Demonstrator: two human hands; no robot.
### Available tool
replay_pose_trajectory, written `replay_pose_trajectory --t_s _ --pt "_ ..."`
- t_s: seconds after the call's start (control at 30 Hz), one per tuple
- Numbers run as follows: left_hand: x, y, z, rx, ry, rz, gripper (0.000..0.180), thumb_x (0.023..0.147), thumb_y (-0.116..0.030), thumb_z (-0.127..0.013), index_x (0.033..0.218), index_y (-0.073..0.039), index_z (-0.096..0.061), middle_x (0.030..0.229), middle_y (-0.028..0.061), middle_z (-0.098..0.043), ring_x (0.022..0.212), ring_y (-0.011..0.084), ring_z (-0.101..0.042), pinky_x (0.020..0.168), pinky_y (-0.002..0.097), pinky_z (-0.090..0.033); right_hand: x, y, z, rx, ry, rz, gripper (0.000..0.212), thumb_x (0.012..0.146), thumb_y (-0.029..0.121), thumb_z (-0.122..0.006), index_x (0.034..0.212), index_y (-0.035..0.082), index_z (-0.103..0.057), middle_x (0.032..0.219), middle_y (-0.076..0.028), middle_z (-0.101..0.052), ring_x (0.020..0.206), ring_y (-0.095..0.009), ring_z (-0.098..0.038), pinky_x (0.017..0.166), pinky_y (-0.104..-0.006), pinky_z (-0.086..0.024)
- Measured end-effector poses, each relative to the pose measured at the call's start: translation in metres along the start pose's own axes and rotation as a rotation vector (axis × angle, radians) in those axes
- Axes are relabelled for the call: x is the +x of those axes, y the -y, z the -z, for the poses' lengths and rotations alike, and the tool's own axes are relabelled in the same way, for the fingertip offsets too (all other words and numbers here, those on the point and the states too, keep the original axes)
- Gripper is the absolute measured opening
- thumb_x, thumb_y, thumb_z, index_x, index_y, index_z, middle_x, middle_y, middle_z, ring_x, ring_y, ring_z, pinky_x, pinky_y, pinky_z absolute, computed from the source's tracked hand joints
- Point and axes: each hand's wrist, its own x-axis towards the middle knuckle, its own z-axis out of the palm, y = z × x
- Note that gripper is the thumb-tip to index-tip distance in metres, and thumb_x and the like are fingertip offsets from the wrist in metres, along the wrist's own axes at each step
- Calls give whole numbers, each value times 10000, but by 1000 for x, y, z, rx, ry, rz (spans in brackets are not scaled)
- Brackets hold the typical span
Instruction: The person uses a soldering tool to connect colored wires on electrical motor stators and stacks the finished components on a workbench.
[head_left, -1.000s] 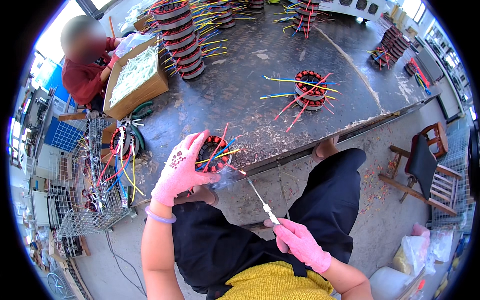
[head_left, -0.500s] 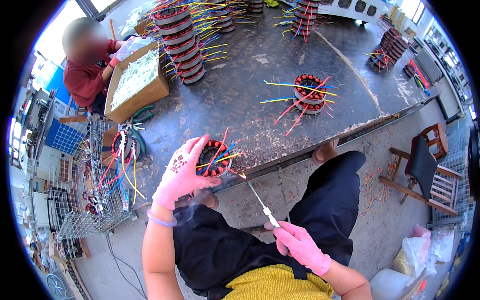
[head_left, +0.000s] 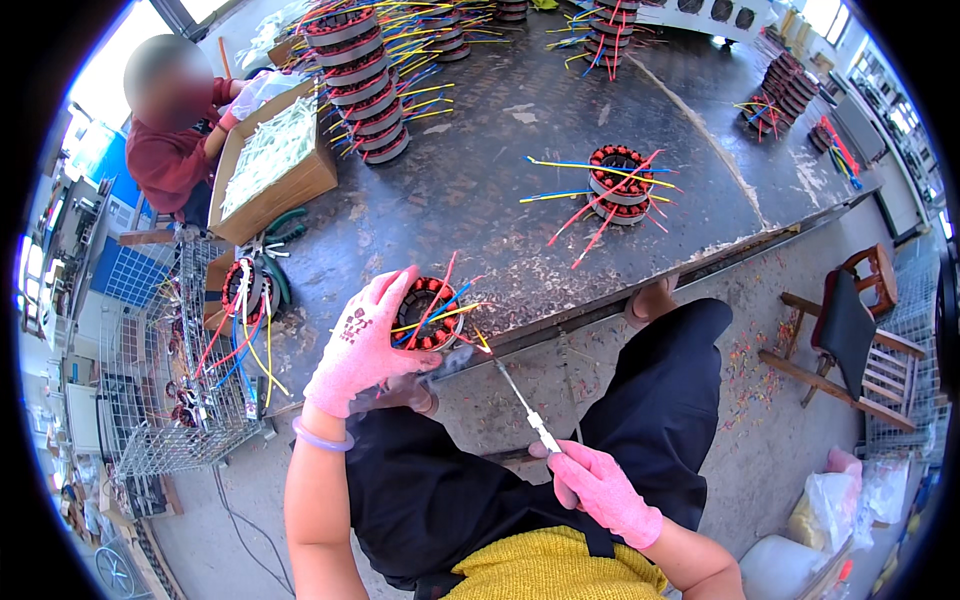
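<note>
My left hand [head_left: 362,335], in a pink glove, grips the side of a motor stator [head_left: 426,316] at the table's near edge. Red, blue and yellow wires stick out of this ring. My right hand [head_left: 605,492], also gloved in pink, is closed around a slim white-handled tool [head_left: 541,430] with a thin metal rod. The rod points up and left toward the stator's wire ends. A small orange-yellow, flame-like glow [head_left: 483,343] shows at its tip; whether it touches a wire I cannot tell. Faint smoke drifts below the stator.
Another wired stator [head_left: 618,186] sits farther right on the dark table [head_left: 480,200]. Tall stator stacks [head_left: 365,90] rise behind. At left are a carton of pale sleeves [head_left: 270,160], pliers [head_left: 285,230], a wire basket [head_left: 185,400] and a seated co-worker [head_left: 170,165]. A chair [head_left: 850,330] stands right.
The glow at the tool's tip is larger and reaches slightly higher. The stator has shifted slightly in my left hand. My right hand has hardly moved.
</note>
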Motion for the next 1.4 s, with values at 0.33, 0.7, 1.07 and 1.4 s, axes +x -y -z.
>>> replay_pose_trajectory --t_s 0.33,0.7,1.07,1.4 --pt "-1 -1 -1 -8 -2 8 1008 588 -332 -898 1428 -20 -437 1387 193 -494 1257 385 -502 1067 441 -402 1 -2 0 21 20 17 404 1042 276 -493 1314 -14 -561 723 49 -477 627 -40 -436 569 -206 -343" --pt "0 1 -3 37 -25 -18 997 603 -363 -894 1423 -25 -440 1370 194 -509 1242 388 -515 1058 448 -413 1 -1 0 15 9 -2 398 1038 269 -501 1319 -5 -562 712 49 -479 620 -42 -439 564 -211 -346" --pt "0 0 -1 33 -5 -8 999 615 -376 -891 1428 -24 -431 1383 196 -498 1255 391 -503 1069 448 -404 1 -2 0 29 9 -15 408 1037 268 -507 1331 -10 -554 742 53 -479 630 -35 -444 571 -203 -353" --pt "-1 1 -6 51 -41 -34 1020 604 -387 -896 1427 -8 -429 1383 187 -499 1245 386 -510 1066 442 -404 -2 -2 2 112 -2 -4 399 1043 244 -502 1346 -14 -541 731 58 -455 623 -40 -426 556 -204 -327"
